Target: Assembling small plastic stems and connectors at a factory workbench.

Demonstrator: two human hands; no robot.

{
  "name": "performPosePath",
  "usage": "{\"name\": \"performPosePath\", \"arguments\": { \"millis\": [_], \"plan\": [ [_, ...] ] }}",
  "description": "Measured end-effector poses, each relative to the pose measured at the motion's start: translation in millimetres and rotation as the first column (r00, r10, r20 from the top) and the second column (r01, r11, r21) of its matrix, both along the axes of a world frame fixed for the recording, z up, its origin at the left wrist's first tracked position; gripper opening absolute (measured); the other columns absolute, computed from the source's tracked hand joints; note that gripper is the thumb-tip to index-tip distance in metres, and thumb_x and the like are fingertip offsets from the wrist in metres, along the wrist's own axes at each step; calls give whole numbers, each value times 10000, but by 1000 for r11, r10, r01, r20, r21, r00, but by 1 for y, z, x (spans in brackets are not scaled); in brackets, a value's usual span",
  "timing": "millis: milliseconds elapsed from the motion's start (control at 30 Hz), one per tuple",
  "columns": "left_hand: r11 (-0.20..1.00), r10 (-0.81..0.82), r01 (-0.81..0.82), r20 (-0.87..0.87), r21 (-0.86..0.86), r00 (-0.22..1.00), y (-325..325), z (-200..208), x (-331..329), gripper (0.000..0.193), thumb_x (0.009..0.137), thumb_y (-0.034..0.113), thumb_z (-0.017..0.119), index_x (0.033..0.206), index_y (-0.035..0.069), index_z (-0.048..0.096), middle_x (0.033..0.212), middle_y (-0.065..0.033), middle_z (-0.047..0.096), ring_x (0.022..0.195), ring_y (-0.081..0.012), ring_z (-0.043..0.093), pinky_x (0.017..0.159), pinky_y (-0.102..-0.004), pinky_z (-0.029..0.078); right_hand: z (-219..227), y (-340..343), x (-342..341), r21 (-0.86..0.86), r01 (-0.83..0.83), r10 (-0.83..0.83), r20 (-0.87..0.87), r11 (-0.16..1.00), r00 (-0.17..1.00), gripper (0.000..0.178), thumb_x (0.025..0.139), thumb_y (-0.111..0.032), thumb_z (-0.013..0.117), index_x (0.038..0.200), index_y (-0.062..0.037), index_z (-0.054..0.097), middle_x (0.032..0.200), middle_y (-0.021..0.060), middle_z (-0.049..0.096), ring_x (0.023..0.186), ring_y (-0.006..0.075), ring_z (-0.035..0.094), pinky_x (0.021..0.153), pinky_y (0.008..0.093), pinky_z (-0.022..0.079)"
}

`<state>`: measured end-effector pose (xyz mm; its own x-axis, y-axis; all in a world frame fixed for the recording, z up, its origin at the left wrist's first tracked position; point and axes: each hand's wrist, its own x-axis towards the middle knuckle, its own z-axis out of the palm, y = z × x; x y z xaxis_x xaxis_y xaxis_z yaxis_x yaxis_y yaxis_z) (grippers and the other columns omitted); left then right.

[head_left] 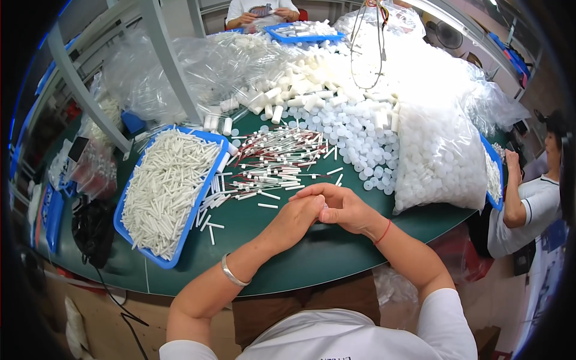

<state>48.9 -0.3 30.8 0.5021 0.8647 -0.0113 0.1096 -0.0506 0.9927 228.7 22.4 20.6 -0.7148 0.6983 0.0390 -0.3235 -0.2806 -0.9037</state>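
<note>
Above the front of the green table [312,267], my left hand [295,222] and my right hand [353,210] meet with fingers bent together. A tiny pale piece shows between the fingertips, too small and covered to name. A silvery bangle circles my left wrist and a red string my right. Just beyond the hands lies a loose heap of thin white sticks with red wires [279,159]. To their left, a blue tray [210,181] is heaped with short white sticks [171,186]. Translucent round caps [360,147] are spread beyond my right hand.
A full clear plastic bag of caps [441,159] stands at the right. White cylinders [300,90] and plastic bags [174,72] cover the far side, with grey posts at left and hanging wires [383,54]. Other people sit at the far side and right.
</note>
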Motion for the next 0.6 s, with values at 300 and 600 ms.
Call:
{"name": "performPosePath", "arguments": {
  "millis": [300,600],
  "plan": [
    [1000,15,-15,0,14,1000,-1,-3,-1,415,1019,386,340,868,49,531,765,4,482,692,-93,425,630,-243,374,0,-3,-1,20,14,-15,23,1000,1000,540,832,-166,726,1287,28,507,1315,160,526,1202,235,521,1033,387,419],
    [977,-21,53,155,-207,988,4,-3,0,472,1004,451,343,903,40,551,736,1,483,641,-82,424,572,-214,354,-3,5,7,-160,-85,79,-42,983,996,567,948,-289,579,1406,-1,408,1269,148,550,1050,243,600,914,404,493]
  ]
}}
